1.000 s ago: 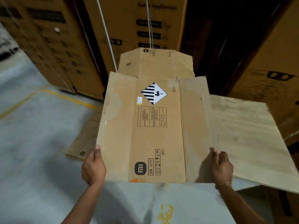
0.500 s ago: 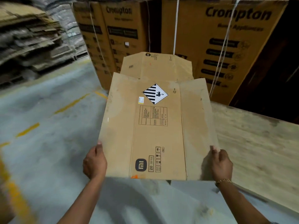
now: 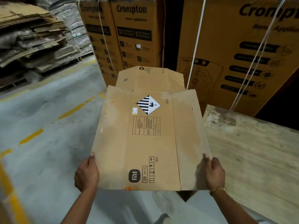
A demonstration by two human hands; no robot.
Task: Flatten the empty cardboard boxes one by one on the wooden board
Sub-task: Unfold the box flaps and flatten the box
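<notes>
Box (image 3: pixel 150 135): flattened brown cardboard, centre of frame, held up off the floor, side flaps and far flap spread flat. Striped diamond label, printed table, "mi" logo and "20 SETS" near the near edge.

My left hand (image 3: pixel 86 174): pinches the near left corner, thumb on top. My right hand (image 3: pixel 214 172): pinches the near right corner the same way; bracelet (image 3: pixel 216 190) at the wrist.

Board (image 3: pixel 255 151): pale wood, right of frame, just beside the box's right flap.

Cartons (image 3: pixel 137 34): tall, "Crompton" print, white straps, top of frame, beyond the box.

Cardboard stack (image 3: pixel 32 34): upper left, blurred.

Floor (image 3: pixel 40 126): grey, yellow dashes.

Hidden: my fingers under the box. Table print unreadable; board cut off at right.
</notes>
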